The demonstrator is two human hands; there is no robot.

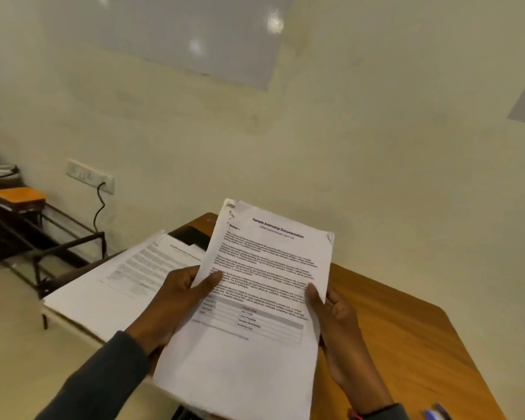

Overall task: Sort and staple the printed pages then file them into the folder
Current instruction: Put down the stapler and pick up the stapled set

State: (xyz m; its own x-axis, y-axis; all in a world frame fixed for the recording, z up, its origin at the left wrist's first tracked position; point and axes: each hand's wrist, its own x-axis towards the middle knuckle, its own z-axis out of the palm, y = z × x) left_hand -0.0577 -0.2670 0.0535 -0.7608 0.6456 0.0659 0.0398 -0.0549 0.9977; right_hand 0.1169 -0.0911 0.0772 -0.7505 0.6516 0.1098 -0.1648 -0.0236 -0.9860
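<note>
Caller: Pages in the air! The printed pages [255,298] sit at lower centre of the frame as one tilted stack, top sheet facing up, with a bold heading above and a table lower down.
Analyst: Both hands are on it. The left hand [176,301] grips the left edge, thumb pressed on the text, fingers curled underneath.
Caller: And the right hand [340,328] pinches the right edge, thumb on the sheet, fingers behind.
Analyst: Look at the top corners, both dog-eared and crumpled.
Caller: Below the stack, the wooden bench [406,344] runs out to the lower right. A blurred pen-like item [437,415] lies at the bottom right edge; I cannot tell exactly what it is.
Analyst: Left of centre, a second pile [119,286] of printed sheets lies flat, just beside the left hand.
Caller: Far left, a wall socket [90,176] with a black cable [99,207] hanging from it.
</note>
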